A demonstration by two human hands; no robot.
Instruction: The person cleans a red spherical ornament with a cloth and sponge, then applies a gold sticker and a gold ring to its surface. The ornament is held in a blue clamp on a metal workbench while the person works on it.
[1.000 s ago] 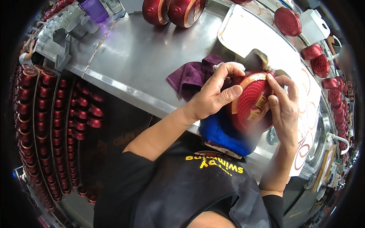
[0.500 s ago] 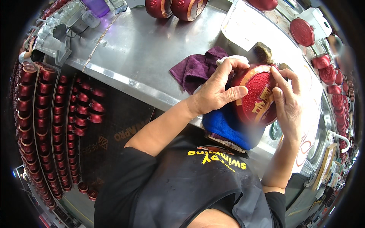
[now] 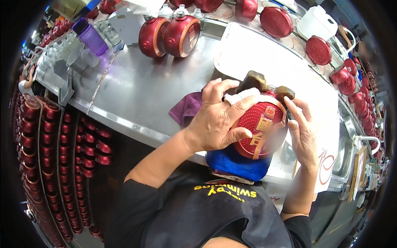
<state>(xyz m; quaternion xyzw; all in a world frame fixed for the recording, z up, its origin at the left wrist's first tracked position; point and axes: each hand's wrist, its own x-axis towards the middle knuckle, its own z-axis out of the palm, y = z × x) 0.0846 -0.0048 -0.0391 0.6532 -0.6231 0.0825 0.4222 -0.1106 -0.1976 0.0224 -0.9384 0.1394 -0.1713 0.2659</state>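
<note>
A round red flask-shaped bottle [image 3: 247, 125] with a dotted face and gold trim rests tilted on a folded blue cloth [image 3: 235, 164] at the table's near edge. My left hand [image 3: 211, 120] pinches a wadded white cloth [image 3: 245, 96] against the bottle's upper left rim, its thumb over the red face. At the right rim is my right hand [image 3: 305, 138], fingers apart, the index fingertip near the edge; whether it touches is unclear. Two dark, worn blocks [image 3: 254, 80] flank the bottle's neck. A purple cloth [image 3: 184, 109] lies partly under my left hand.
Two similar red bottles [image 3: 180, 37] stand on the metal table [image 3: 132, 87] beyond my left hand. A white tray [image 3: 235, 45] lies behind the blocks. More red bottles [image 3: 318, 49] line the right side, with racks of red bottles [image 3: 31, 140] at far left.
The view has shifted, showing more of the table's far side. My right fingers have moved off the bottle's face to its right edge. My left hand stays on the white cloth at the rim.
</note>
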